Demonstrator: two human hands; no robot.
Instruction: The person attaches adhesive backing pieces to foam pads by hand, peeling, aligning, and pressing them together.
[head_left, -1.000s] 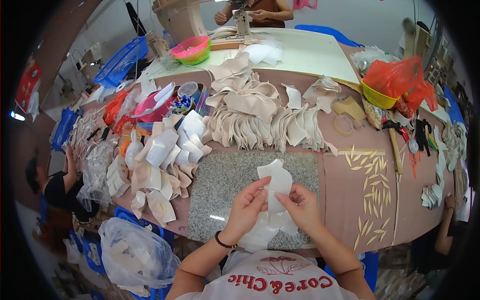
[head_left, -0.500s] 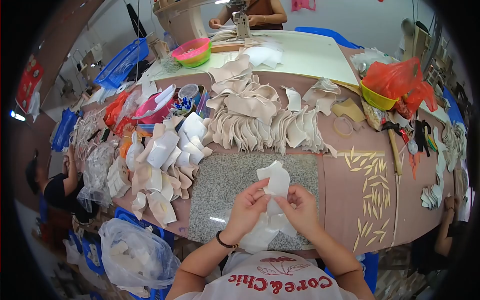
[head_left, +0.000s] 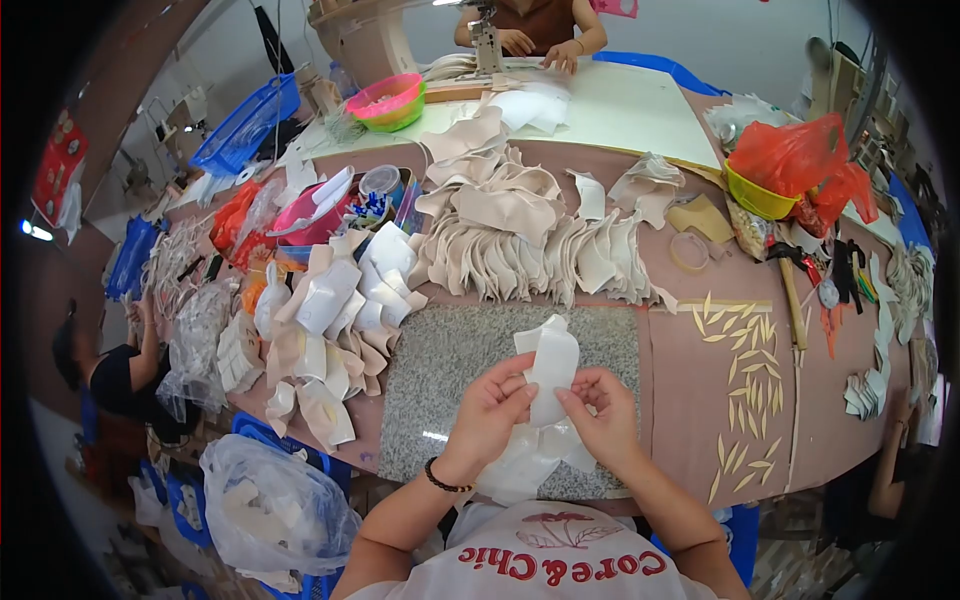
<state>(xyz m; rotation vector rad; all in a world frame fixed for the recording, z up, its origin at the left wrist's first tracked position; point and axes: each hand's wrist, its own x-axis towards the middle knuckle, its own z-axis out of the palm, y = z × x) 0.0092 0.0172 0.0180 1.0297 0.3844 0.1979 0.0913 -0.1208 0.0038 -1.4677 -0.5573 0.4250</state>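
Note:
My left hand (head_left: 492,408) and my right hand (head_left: 602,415) pinch a small white curved piece (head_left: 553,372) between them, above the speckled grey slab (head_left: 430,380). The left fingers grip its left edge and the right thumb presses its right side. Below the hands, translucent white sheets (head_left: 520,465) lie at the slab's front edge, partly hidden by my hands. Behind the slab stands a long row of beige and white curved pieces (head_left: 500,255). More white and beige pieces (head_left: 328,300) are heaped to the left.
Thin yellow leaf-shaped strips (head_left: 745,385) lie to the right, near a hammer (head_left: 793,300). A yellow basket (head_left: 760,192) holds a red bag. Across the table a person's hands (head_left: 562,52) are beside a sewing machine (head_left: 486,45). A plastic bag (head_left: 275,505) hangs low left.
The white piece has turned slightly between my fingers, showing a broader smooth face. The person across has moved their hands to the right, onto the table.

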